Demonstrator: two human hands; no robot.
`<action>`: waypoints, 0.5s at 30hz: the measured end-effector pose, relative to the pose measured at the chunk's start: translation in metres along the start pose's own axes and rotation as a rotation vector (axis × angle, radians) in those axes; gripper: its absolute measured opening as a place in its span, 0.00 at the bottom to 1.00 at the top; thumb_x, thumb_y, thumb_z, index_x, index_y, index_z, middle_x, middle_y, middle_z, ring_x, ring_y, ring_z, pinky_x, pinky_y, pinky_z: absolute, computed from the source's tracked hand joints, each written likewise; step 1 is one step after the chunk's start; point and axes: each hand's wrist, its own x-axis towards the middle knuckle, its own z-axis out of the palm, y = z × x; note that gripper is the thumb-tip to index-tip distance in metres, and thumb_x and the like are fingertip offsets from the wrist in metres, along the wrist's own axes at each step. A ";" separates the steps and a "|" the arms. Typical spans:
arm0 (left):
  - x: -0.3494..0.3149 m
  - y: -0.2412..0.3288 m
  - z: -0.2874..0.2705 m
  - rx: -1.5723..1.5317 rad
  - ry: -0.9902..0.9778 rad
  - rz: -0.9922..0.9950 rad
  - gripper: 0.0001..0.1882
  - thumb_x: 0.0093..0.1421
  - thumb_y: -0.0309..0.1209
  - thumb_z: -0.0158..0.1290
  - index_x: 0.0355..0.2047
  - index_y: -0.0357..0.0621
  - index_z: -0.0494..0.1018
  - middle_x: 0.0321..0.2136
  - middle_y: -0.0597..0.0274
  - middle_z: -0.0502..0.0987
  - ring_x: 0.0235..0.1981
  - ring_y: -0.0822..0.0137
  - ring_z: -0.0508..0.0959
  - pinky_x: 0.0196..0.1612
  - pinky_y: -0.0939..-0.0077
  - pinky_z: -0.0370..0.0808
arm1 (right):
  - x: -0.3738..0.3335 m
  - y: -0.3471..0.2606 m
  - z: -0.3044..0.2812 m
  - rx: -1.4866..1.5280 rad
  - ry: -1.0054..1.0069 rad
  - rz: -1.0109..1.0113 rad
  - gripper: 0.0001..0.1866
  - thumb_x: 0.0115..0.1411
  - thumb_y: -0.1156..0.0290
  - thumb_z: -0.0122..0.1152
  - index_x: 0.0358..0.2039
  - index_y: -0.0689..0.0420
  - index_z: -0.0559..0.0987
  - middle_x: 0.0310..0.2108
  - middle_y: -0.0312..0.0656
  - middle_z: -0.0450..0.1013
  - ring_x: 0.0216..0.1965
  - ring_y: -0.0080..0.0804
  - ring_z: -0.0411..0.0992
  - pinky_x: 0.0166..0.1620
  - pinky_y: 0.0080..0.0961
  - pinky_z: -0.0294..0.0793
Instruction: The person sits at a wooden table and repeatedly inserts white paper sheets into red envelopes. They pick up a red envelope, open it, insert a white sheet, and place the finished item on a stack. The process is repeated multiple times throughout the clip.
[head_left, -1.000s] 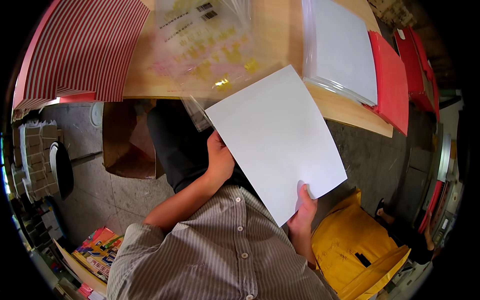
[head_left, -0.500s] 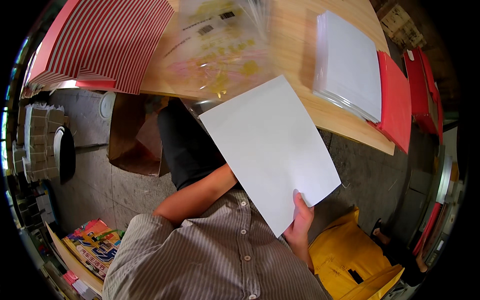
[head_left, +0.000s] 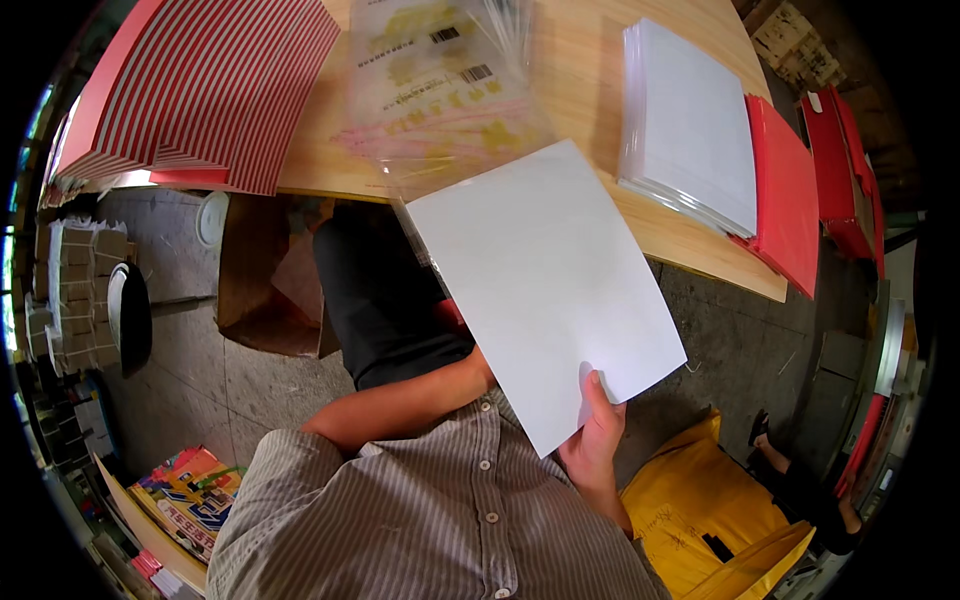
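A white, blank, stiff-looking rectangular sheet [head_left: 545, 290] lies slanted over my lap, its far corner at the table edge. My right hand [head_left: 594, 440] is closed on its near edge, thumb flat on top and fingers underneath. My left forearm [head_left: 400, 395] reaches in beneath the sheet, which hides the left hand and its fingers. A bit of something red [head_left: 450, 314] shows below the sheet's left side. Past the far edge, printed clear plastic bags [head_left: 440, 110] lie on the wooden table [head_left: 585, 110], and clear film hangs along the sheet's upper left edge.
Red-and-white striped layers form a tall stack [head_left: 215, 95] at the table's left. To the right are a stack of white, plastic-wrapped sheets [head_left: 690, 130] and red packets [head_left: 785, 190]. A cardboard box [head_left: 260, 290] stands under the table; a yellow bag [head_left: 700, 500] is by my right side.
The sheet has shifted slightly, its near corner moving up and left with my right hand. My left forearm has slid further right beneath it. The clear bags have moved, and something red now shows.
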 end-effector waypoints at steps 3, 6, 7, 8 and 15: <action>-0.005 -0.001 0.010 0.027 -0.086 0.057 0.16 0.67 0.31 0.49 0.51 0.35 0.72 0.43 0.54 0.78 0.41 0.62 0.80 0.42 0.67 0.81 | 0.005 0.006 0.007 -0.059 -0.001 -0.069 0.23 0.65 0.73 0.56 0.59 0.61 0.66 0.53 0.45 0.70 0.53 0.38 0.71 0.52 0.35 0.75; -0.004 -0.003 0.010 0.064 -0.110 0.102 0.16 0.68 0.32 0.49 0.51 0.34 0.71 0.44 0.52 0.78 0.43 0.60 0.80 0.43 0.67 0.81 | 0.012 0.011 0.017 -0.090 -0.001 -0.104 0.23 0.65 0.73 0.56 0.60 0.62 0.65 0.53 0.45 0.70 0.53 0.38 0.72 0.51 0.35 0.76; -0.003 -0.001 0.010 0.080 -0.077 0.082 0.17 0.68 0.33 0.48 0.51 0.34 0.71 0.44 0.52 0.78 0.43 0.60 0.80 0.43 0.66 0.81 | 0.015 0.012 0.020 -0.097 0.001 -0.097 0.23 0.65 0.73 0.56 0.60 0.62 0.65 0.53 0.45 0.70 0.53 0.38 0.72 0.51 0.35 0.76; -0.001 0.002 0.009 0.096 -0.044 0.061 0.18 0.69 0.35 0.46 0.52 0.34 0.71 0.45 0.51 0.77 0.44 0.59 0.80 0.44 0.66 0.81 | 0.017 0.013 0.023 -0.105 0.003 -0.089 0.23 0.65 0.73 0.56 0.60 0.63 0.65 0.53 0.45 0.70 0.53 0.38 0.72 0.52 0.35 0.76; -0.026 0.042 0.058 0.065 0.121 0.229 0.30 0.71 0.49 0.34 0.57 0.34 0.66 0.48 0.48 0.76 0.46 0.53 0.79 0.46 0.60 0.81 | 0.020 0.011 0.020 -0.001 0.017 -0.069 0.21 0.63 0.73 0.60 0.55 0.62 0.68 0.48 0.43 0.72 0.49 0.36 0.74 0.48 0.32 0.77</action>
